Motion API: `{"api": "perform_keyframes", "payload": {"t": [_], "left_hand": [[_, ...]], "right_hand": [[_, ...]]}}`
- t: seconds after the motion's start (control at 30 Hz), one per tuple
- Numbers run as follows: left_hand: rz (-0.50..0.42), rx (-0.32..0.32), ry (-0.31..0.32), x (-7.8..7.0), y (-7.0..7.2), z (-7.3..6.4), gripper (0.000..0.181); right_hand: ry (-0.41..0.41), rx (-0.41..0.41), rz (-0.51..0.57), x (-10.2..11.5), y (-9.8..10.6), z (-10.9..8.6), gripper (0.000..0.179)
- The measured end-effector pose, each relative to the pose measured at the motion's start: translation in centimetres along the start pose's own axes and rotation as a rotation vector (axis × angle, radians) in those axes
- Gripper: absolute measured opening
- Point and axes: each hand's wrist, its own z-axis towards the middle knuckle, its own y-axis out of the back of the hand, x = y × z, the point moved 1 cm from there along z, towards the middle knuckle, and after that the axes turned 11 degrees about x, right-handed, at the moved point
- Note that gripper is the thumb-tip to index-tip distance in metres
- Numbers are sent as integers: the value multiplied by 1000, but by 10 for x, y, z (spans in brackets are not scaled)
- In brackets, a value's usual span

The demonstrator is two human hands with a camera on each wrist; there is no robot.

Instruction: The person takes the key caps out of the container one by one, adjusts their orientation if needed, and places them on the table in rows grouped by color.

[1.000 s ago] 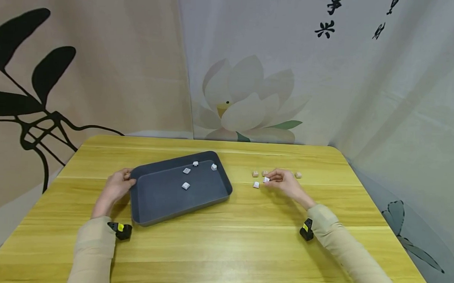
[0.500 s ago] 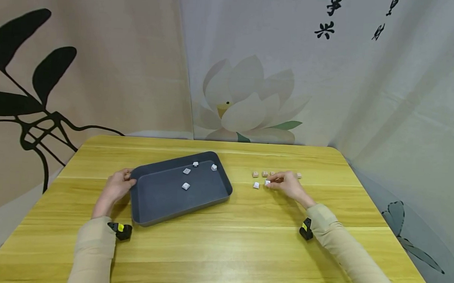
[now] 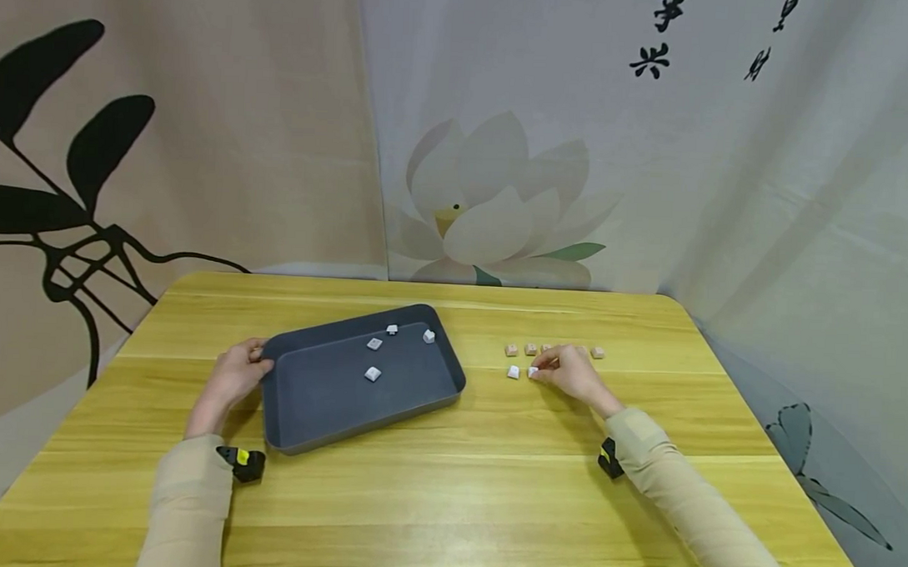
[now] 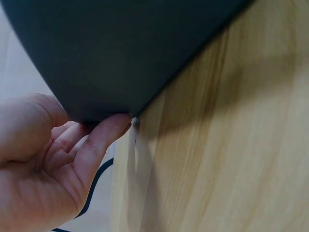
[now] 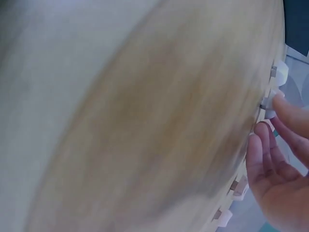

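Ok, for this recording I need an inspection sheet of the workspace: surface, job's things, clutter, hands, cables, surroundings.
Surface: wooden table with visible grain.
Job's things: dark tray holding four white blocks; to its right, a row of beige blocks, partly hidden by the right hand, with two more white blocks on its near side.
Clutter: nothing seen.
Hands: left grips the tray's left end; right pinches one white block between its fingers, next to the other.
Cables: nothing certain; a dark curve in the left wrist view may be a printed stem.
Surroundings: pale curtain behind the table, printed with plants, a flower and characters.
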Motion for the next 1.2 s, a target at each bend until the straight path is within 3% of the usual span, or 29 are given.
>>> {"api": "perform_keyframes", "payload": {"t": [0.27, 0.47, 0.7, 0.83, 1.03, 1.2], "left_hand": [[20, -26, 2, 3, 1, 3, 49], [25, -28, 2, 3, 0, 2, 49], [12, -13, 6, 1, -1, 3, 50], [12, -2, 17, 1, 0, 3, 51], [18, -7, 10, 0, 0, 3, 50], [14, -8, 9, 2, 0, 3, 50]], "right_hand": [[-31, -7, 5, 11, 7, 1, 20], [41, -55, 64, 42, 3, 8, 24], [178, -1, 214, 87, -25, 28, 26], [252, 78, 308, 110, -46, 40, 31], [360, 183, 314, 137, -77, 53, 34], [366, 204, 320, 154, -95, 64, 33]]}}
